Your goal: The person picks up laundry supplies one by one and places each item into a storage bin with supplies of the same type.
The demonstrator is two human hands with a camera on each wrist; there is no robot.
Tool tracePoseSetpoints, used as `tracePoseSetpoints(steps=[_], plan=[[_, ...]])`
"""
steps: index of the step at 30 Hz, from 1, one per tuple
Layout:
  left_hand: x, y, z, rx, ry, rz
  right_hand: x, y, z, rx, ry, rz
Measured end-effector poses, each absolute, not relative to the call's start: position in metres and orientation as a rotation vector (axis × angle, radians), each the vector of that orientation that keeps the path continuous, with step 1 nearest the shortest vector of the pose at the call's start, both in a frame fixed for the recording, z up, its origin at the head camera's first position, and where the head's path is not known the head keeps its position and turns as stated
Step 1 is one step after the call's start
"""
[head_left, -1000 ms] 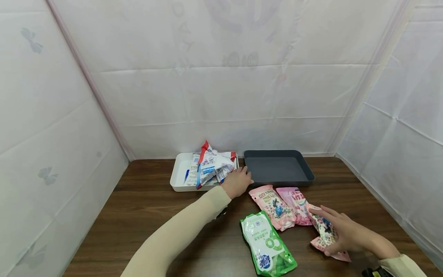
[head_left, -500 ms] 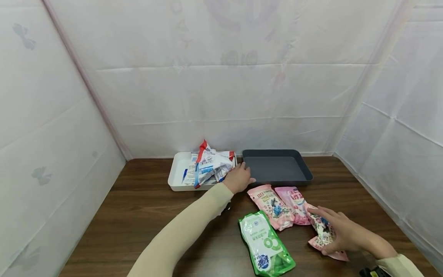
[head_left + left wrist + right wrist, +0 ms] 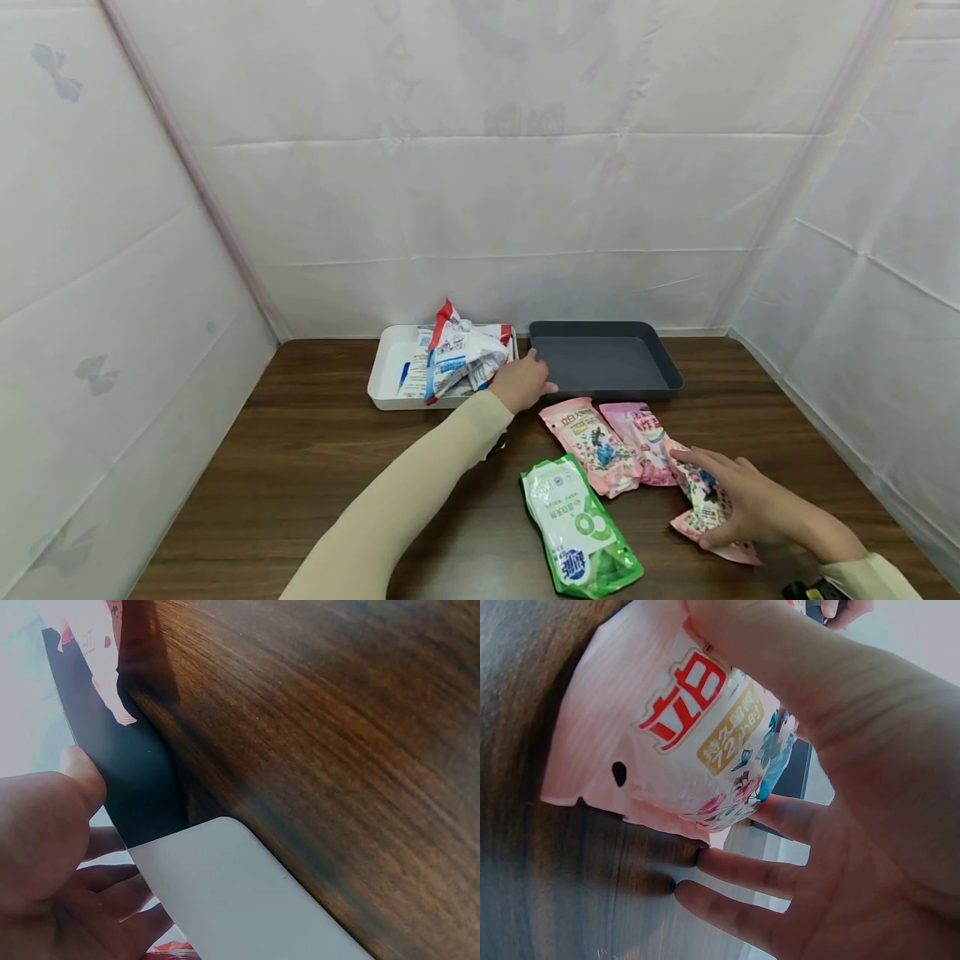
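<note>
In the head view my left hand [image 3: 521,383] rests where a white tray [image 3: 386,375] and a dark grey tray [image 3: 663,367] meet. Its thumb touches the dark rim in the left wrist view, and the other fingers are beside the white tray's wall. My right hand [image 3: 757,504] lies over a pink floral pouch [image 3: 705,500] on the table. From the right wrist, the thumb and index finger touch this pouch, while other fingers stretch past it, spread. A second floral pink pouch [image 3: 592,446] and a pink-purple pouch [image 3: 637,437] lie to its left.
A green and white pouch [image 3: 577,525] lies at the front of the brown wooden table [image 3: 300,467]. Several white, blue and red packets [image 3: 461,358] are heaped in the white tray. White sheeting [image 3: 480,208] closes off the back and both sides.
The view shifts slightly with the head. Both hands stay about where they were, and the pouches and trays keep their places.
</note>
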State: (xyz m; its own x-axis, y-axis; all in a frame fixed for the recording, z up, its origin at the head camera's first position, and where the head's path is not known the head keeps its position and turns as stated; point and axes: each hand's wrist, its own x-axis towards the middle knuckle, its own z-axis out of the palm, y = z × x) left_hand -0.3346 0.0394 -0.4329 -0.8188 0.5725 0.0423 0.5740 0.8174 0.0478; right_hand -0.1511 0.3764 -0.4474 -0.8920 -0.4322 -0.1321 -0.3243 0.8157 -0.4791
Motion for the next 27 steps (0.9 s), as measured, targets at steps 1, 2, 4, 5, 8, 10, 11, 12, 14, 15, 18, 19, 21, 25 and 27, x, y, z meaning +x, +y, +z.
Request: tracePoseSetpoints(steps=[1, 2, 4, 5, 8, 10, 11, 12, 14, 15, 18, 19, 21, 25, 27], plan=[[-0.334, 0.039, -0.433, -0.932, -2.973, -0.096, -0.151, 0.376, -0.448, -0.585, 2.765, -0.675], [-0.334, 0.039, -0.433, -0.928, -2.977, -0.104, -0.151, 0.376, -0.448, -0.590, 2.764, -0.680], [-0.334, 0.039, -0.435, -0.922, -2.987, -0.104, -0.151, 0.376, -0.450, -0.616, 2.763, -0.694], [-0.333, 0.039, -0.436, -0.920, -2.994, -0.106, -0.151, 0.376, -0.451, -0.624, 2.763, -0.699], [-0.333, 0.039, -0.440, -0.919, -3.003, -0.095, -0.150, 0.376, -0.454, -0.636, 2.760, -0.700], [-0.334, 0.039, -0.442, -0.916, -3.001, -0.086, -0.150, 0.377, -0.456, -0.640, 2.761, -0.695], [-0.334, 0.039, -0.443, -0.914, -2.997, -0.087, -0.150, 0.377, -0.457, -0.633, 2.761, -0.692], [-0.335, 0.040, -0.443, -0.913, -2.997, -0.084, -0.150, 0.377, -0.457, -0.638, 2.765, -0.688], [-0.336, 0.040, -0.443, -0.910, -2.993, -0.077, -0.151, 0.378, -0.457, -0.653, 2.776, -0.686], [-0.337, 0.040, -0.443, -0.911, -2.990, -0.074, -0.152, 0.378, -0.457, -0.665, 2.784, -0.681], [-0.338, 0.041, -0.441, -0.909, -2.980, -0.085, -0.154, 0.378, -0.455, -0.694, 2.817, -0.664], [-0.339, 0.042, -0.440, -0.907, -2.973, -0.093, -0.154, 0.379, -0.455, -0.696, 2.827, -0.659], [-0.339, 0.043, -0.439, -0.901, -2.971, -0.104, -0.155, 0.379, -0.454, -0.699, 2.842, -0.648], [-0.338, 0.043, -0.438, -0.890, -2.976, -0.113, -0.155, 0.379, -0.454, -0.714, 2.857, -0.633], [-0.338, 0.043, -0.438, -0.889, -2.983, -0.113, -0.155, 0.379, -0.454, -0.730, 2.863, -0.621]])
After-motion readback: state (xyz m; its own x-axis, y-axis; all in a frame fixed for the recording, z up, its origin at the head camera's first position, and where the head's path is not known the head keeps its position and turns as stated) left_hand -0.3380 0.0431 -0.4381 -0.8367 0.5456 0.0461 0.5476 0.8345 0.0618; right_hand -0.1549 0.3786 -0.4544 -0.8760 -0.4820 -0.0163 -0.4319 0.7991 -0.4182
